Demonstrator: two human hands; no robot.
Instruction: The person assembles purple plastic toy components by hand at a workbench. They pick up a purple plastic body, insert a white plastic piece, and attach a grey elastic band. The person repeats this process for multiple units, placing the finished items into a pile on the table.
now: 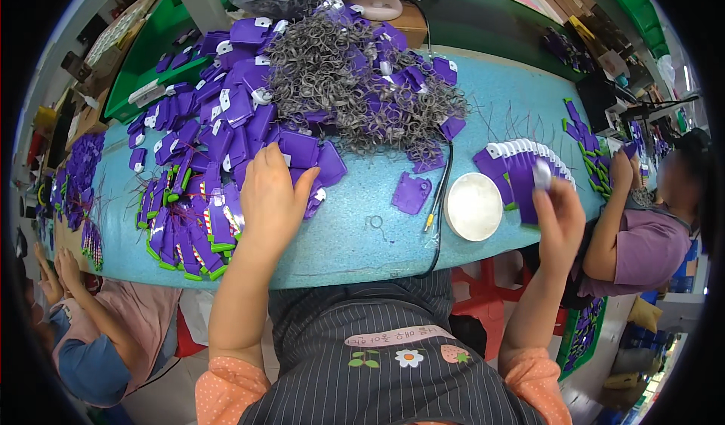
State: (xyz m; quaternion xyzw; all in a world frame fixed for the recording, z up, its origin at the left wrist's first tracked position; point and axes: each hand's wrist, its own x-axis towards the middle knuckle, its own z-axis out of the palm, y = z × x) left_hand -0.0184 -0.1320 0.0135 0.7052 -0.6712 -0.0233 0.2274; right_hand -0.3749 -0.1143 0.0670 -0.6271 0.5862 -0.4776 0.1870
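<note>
My left hand [272, 195] reaches to the near edge of a heap of purple plastic casings [240, 106]. Its fingers are stretched out, with the thumb apart, and I see nothing gripped in it. On the right, my right hand [559, 217] pinches the white end of a purple casing [542, 174], held over a fanned row of purple casings with white ends [521, 170]. Thin dark wires stick out beyond that row. Two loose purple shells, one of them a flat piece [411, 193], lie mid-table.
Tangled grey ring-shaped parts [332, 74] cover part of the heap. A white bowl [473, 207] and a black cable [442, 221] stand near the row. Purple-and-green assemblies [185, 232] lie at left. Co-workers sit either side, one in a purple shirt [649, 247].
</note>
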